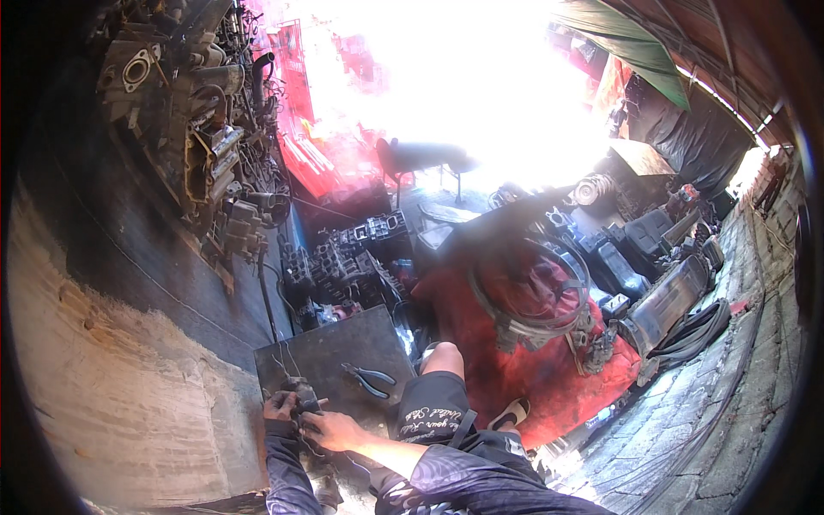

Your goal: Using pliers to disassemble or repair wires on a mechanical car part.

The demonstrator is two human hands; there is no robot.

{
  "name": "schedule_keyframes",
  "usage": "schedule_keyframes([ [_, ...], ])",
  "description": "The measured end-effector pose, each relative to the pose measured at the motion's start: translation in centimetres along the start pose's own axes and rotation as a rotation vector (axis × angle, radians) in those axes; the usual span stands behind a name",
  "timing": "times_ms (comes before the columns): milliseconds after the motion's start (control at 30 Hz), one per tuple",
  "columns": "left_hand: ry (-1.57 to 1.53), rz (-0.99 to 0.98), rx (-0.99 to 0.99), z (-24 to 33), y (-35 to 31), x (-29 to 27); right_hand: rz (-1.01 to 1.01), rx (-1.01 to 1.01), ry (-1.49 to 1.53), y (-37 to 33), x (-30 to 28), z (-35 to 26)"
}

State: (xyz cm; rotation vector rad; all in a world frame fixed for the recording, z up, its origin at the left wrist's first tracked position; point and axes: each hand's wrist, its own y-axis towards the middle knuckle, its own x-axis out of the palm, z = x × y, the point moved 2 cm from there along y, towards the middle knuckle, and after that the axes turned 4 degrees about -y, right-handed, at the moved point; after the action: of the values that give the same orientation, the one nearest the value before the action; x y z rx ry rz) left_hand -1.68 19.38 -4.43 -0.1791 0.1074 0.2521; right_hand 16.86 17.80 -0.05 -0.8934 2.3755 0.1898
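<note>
A small dark metal part (300,396) is gripped between both hands at the near edge of the dark board (343,348): left hand (279,406) closed on its left, right hand (330,429) clasped just below; pliers (369,379) lie right of it, on the board

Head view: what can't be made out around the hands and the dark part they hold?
- Dark part: small and shadowed; both hands cover much of it, so its kind is unclear.
- Left hand: fingers hidden behind the part; grip unclear.
- Right hand: fingertips too small to tell apart.
- Pliers on the dark board: jaw tips too small.
- Background beyond the stool: washed out by glare.
</note>
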Motion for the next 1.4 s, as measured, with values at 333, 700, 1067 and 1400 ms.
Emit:
schedule_keyframes([
  [333,-0.043,0.018,-0.051,0.5,-0.1,0.1,-0.033,-0.005,0.005,0.3,-0.2,0.3],
  [700,-0.089,0.015,0.001,0.7,-0.1,-1.2,-0.02,0.006,0.184,1.2,-0.4,1.0],
  [1067,-0.039,-0.049,0.112,0.7,0.7,0.8,-0.112,-0.129,0.062,0.0,-6.5,2.8],
  [1400,0.246,-0.045,0.294,1.5,0.5,-2.2,0.921,-0.478,0.134,-2.3,-32.5,-13.9],
])
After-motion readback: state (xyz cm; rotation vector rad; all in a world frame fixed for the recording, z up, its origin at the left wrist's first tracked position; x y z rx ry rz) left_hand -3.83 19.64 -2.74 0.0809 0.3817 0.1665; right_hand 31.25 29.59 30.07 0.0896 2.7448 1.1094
